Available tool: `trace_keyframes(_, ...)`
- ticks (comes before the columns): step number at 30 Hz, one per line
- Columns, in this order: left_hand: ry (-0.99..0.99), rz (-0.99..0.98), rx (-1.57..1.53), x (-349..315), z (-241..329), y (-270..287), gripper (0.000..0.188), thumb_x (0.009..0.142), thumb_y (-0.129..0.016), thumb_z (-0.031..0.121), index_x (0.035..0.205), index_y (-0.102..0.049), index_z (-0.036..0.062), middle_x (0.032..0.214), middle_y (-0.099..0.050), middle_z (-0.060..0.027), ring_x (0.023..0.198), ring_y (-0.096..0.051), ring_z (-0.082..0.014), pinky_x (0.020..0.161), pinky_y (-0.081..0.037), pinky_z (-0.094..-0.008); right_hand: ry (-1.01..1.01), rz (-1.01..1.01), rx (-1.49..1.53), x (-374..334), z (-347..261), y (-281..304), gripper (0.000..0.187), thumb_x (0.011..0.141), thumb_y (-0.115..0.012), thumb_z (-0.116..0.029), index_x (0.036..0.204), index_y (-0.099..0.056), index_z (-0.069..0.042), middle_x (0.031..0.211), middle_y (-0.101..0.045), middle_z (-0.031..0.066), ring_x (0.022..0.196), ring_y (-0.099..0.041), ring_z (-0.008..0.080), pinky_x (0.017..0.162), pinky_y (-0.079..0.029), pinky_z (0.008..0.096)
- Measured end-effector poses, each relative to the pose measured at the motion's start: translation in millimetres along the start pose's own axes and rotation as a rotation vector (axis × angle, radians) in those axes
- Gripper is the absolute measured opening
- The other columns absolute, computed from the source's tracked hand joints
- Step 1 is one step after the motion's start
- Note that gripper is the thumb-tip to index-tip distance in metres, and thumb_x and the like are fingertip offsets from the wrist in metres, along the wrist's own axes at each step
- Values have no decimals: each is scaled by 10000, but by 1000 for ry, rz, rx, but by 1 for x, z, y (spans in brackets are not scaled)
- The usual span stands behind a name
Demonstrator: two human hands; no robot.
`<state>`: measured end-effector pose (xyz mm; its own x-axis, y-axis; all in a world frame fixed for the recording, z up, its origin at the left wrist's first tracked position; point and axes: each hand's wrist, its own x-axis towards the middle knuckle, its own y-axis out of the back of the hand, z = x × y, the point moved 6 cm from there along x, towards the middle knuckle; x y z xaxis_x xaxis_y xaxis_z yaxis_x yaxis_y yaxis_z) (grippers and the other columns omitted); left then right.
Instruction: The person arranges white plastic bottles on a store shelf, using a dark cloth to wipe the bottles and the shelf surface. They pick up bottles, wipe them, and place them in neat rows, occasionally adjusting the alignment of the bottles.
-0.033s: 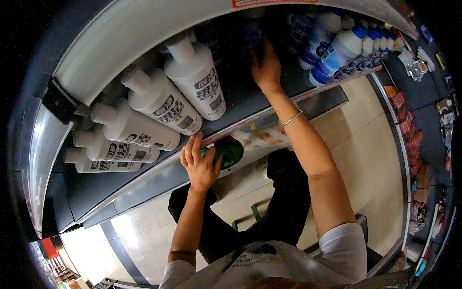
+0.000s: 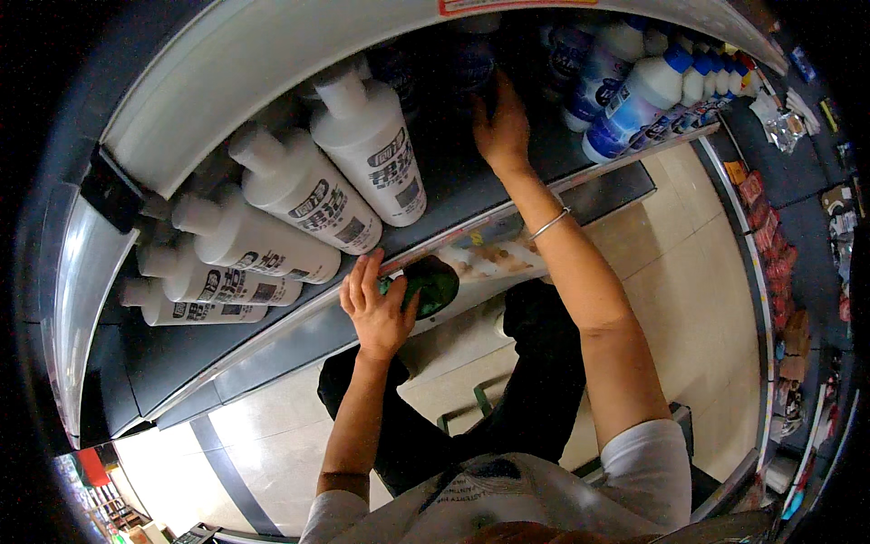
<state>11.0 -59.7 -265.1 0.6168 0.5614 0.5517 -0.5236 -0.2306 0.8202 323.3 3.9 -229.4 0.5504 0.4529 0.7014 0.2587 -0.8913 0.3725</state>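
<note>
Dark bottle (image 2: 471, 71) stands deep in shadow, just beyond the fingers of my right grip (image 2: 504, 131) and slightly to their left. Findings follow by size.

Shelf (image 2: 449, 177): runs under my right grip and out to both sides; a pale front rail (image 2: 272, 335) borders it, and the fingertips of my left grip (image 2: 374, 308) rest at that edge.

White bottles (image 2: 313, 195): ranked from just beyond my left grip away to its left, caps up. The end one stands to the left of my right grip, a strip of dark shelf between them.

Blue-and-white bottles (image 2: 639, 104): grouped to the right of my right grip, apart from it.

Green thing (image 2: 437, 288): partly behind the thumb of my left grip; its kind is unclear, and whether I hold it I cannot tell.

Bracelet (image 2: 550, 223): on my right forearm, behind the grip, near the rail.

State of grip: right, thumb and forefinger apart; contact with the dark bottle is lost in the gloom, so I cannot tell whether they are clamped on it. Left, thumb spread from the fingers.

Assessment: this reach is best made with the wrist low and central in the gap, clear of both groups. Bracing the left grip on the edge should steady me. I judge contact low on the dark bottle's body safer than at its top, and the bracelet should be kept off the rail.
</note>
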Motion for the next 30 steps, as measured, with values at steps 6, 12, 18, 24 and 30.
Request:
trace_keyframes(6,8,-5,-24,-1,-3,-3,228,678,-762,277,838,-663,148,1369,-432,-126,1269,-367,-355,1033,-250,-502,71,57,-181,3,-6,-12,660,822,-684,-294,1341,-411,8,1240,-499,290,1109,-487,465,990,-393,472)
trace_keyframes(12,12,-14,6,-3,-6,-2,235,670,-760,287,855,-682,166,1381,-439,-100,1297,-350,-311,1035,-250,-455,311,-65,-90,33,32,-64,702,806,-692,-311,1340,-398,37,1268,-500,257,1150,-493,429,959,-440,464)
trace_keyframes(18,-14,11,29,-1,-7,-9,234,665,-763,297,849,-677,182,1365,-452,-71,1285,-354,-292,1026,-248,-437,204,-84,-327,65,62,-145,588,841,-627,-271,1313,-441,27,1256,-529,245,1128,-541,396,931,-473,449)
trace_keyframes(24,19,9,59,-8,-14,-1,247,663,-767,293,860,-674,176,1365,-453,-71,1286,-356,-289,1021,-249,-436,-61,-534,-288,51,33,-118,540,873,-574,-322,1277,-485,24,1189,-571,247,1128,-535,397,955,-451,461)
trace_keyframes(30,-29,23,-29,3,-1,-5,252,657,-770,283,860,-673,171,1374,-450,-86,1284,-364,-296,1023,-249,-439,312,209,-356,52,98,-37,560,881,-589,-329,1285,-467,39,1227,-540,273,1141,-509,435,981,-411,484)
